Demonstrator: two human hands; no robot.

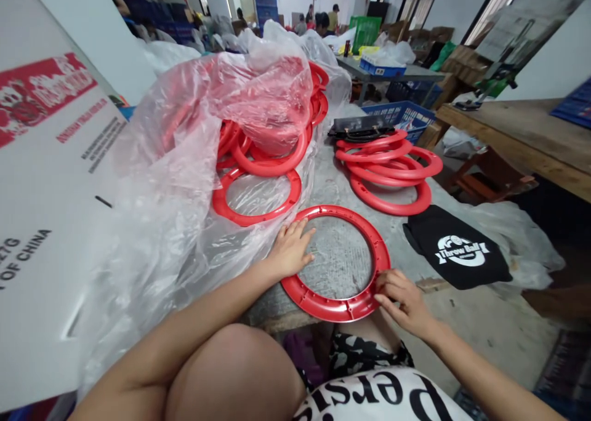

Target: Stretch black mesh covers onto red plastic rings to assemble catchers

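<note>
A red plastic ring (344,309) lies with its ribbed, hollow side up at the front edge of the table, jutting a little past it. My left hand (292,248) rests flat on the ring's left side, fingers spread. At the lower right of the ring, my right hand (401,298) has its fingers curled against the rim; the fingertips partly hide what they touch. Just beyond is another red ring (221,202), lying on clear plastic. A stack of red rings (392,208) sits to the right, beside a black cloth (455,248) printed "Throw Ball".
A large clear plastic bag (263,88) full of red rings covers the table's left part. A white printed carton (41,224) stands at far left. Behind the stack are a black item (360,127) and a blue crate (404,116). People work at the back.
</note>
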